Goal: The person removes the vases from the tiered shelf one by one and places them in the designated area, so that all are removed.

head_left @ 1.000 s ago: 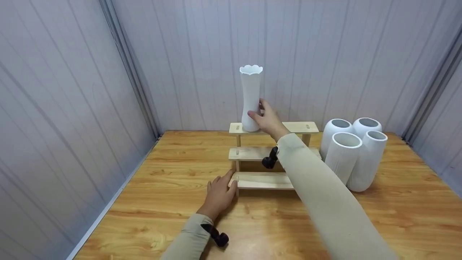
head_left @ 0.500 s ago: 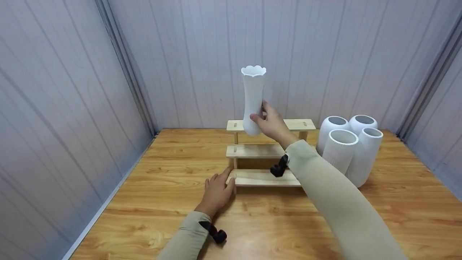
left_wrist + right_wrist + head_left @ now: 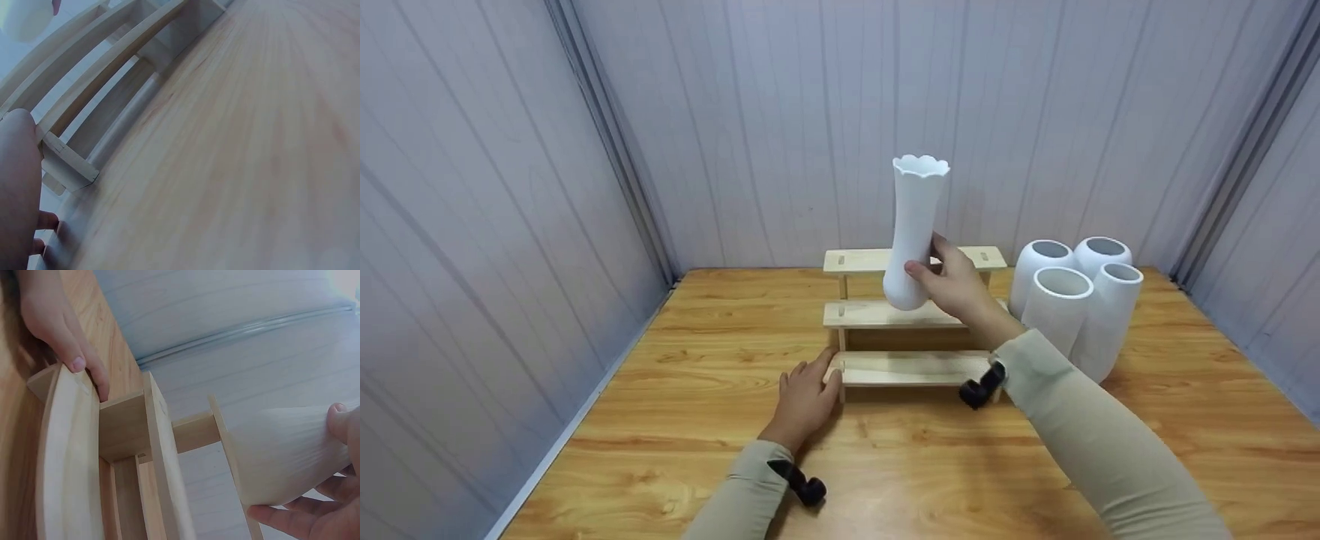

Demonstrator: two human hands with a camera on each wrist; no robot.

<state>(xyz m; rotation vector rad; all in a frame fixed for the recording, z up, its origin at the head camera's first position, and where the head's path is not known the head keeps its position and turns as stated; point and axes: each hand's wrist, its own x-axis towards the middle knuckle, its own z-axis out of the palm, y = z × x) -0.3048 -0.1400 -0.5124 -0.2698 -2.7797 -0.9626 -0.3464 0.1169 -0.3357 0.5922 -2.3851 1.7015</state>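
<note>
In the head view my right hand (image 3: 958, 285) grips a tall white vase (image 3: 913, 225) with a scalloped rim by its lower body, thumb in front. The vase is tilted slightly and held in the air, in front of the top and middle steps of a three-tier wooden stand (image 3: 919, 367). My left hand (image 3: 802, 397) rests at the left end of the stand's lowest step. Seen from the right wrist, the left thumb (image 3: 76, 363) lies on that step's end, and another finger reaches along its side. The right wrist view also catches the vase's ribbed lower part (image 3: 275, 450) between the right hand's fingers.
Several white vases (image 3: 1061, 315) stand close together on the wooden table (image 3: 720, 322), just right of the stand. Pale panelled walls (image 3: 780, 135) rise behind and at both sides. Black wrist cameras hang from both sleeves.
My right hand has lifted the vase off the top step and drawn it nearer and to the right, tilting it a little. The left hand stays at the stand's lowest step.
</note>
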